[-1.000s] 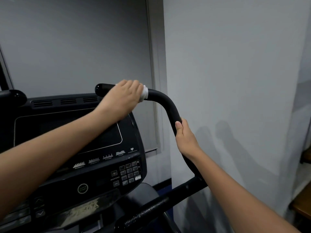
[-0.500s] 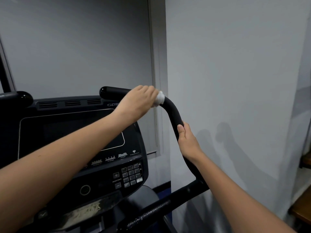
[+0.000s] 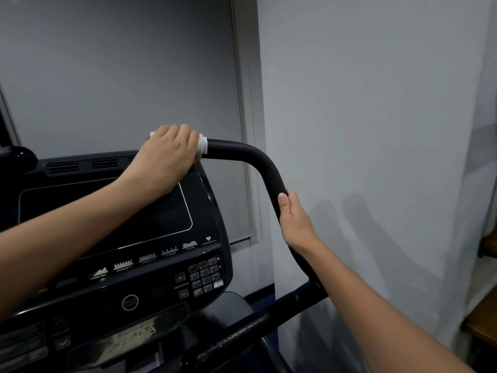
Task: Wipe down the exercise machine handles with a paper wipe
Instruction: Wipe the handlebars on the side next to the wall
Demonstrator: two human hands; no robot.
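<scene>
Handle [image 3: 250, 160] wiping is under way: left hand [image 3: 169, 154] grips the paper wipe [image 3: 203, 146] around its top end (beside the console [image 3: 113, 224]); right hand [image 3: 294, 219] grips lower. Next, probably slide toward the bend.

On the black console [image 3: 150, 265] a green-ringed round button [image 3: 130, 302] reads "QUICK START", the word "RESISTANCE" [image 3: 181, 285] stands between the plus and minus keys, and the small white key [image 3: 218, 283] beside the keypad seems to read "ENTER" (the tiny captions under the program icons are too blurred to read).
</scene>
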